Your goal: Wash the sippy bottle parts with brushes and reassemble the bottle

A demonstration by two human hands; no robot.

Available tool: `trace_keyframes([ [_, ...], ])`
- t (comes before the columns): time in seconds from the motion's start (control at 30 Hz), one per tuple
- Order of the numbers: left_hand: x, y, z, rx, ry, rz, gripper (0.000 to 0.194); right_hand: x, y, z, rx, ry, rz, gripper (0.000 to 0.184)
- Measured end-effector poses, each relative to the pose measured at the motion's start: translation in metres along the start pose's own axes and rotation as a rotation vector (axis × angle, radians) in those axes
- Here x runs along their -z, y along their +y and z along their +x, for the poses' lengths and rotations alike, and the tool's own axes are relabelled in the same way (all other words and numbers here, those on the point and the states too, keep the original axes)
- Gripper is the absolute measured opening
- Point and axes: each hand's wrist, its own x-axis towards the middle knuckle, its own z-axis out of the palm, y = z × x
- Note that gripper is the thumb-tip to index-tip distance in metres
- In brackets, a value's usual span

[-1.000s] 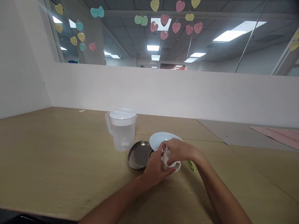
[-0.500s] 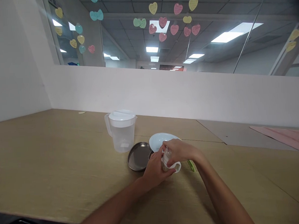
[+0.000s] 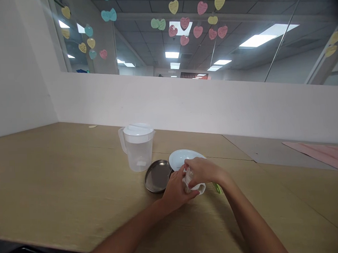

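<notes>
Head view, item in hand: one small clear bottle (image 3: 189,176), contents pale and hard to make out, with a white piece (image 3: 200,188) of unclear form at its lower end, gripped between both hands just in front of a white plate (image 3: 181,155). Left hand (image 3: 176,189): fingers curled round the bottle's lower body. Right hand (image 3: 204,170): fingers together, clamped over its upper end. Also on the pale wood table (image 3: 61,176): stainless steel dish (image 3: 157,176), just left of the hands; lidded plastic pitcher (image 3: 138,154); green object (image 3: 217,187), partly hidden.
</notes>
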Motion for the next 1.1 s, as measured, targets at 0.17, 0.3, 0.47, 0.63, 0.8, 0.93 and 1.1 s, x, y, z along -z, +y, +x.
trace_keyframes([
  [0.17,0.002,-0.004,0.002,-0.049,0.012,0.013,0.088,0.012,0.005,-0.011,0.055,-0.014,0.214,0.049],
  [0.3,0.006,-0.004,0.001,-0.08,0.043,0.032,0.077,0.022,0.016,-0.024,0.001,0.107,0.355,0.063],
  [0.47,0.012,0.001,0.003,-0.069,0.012,-0.041,0.043,0.023,0.022,-0.028,-0.002,0.055,0.339,0.058],
  [0.63,0.013,0.008,0.005,0.055,-0.02,-0.137,0.04,0.018,0.02,-0.02,0.007,0.026,0.277,0.039],
  [0.8,0.011,0.009,0.006,0.141,-0.064,-0.242,0.043,0.018,0.022,-0.017,-0.007,0.027,0.271,0.047],
  [0.93,0.011,0.009,0.008,0.096,-0.032,-0.191,0.039,0.018,0.019,-0.017,-0.045,0.033,0.238,0.049],
  [1.1,0.013,0.004,0.007,0.015,-0.044,-0.115,0.039,0.014,0.013,-0.016,-0.02,0.041,0.155,0.059],
])
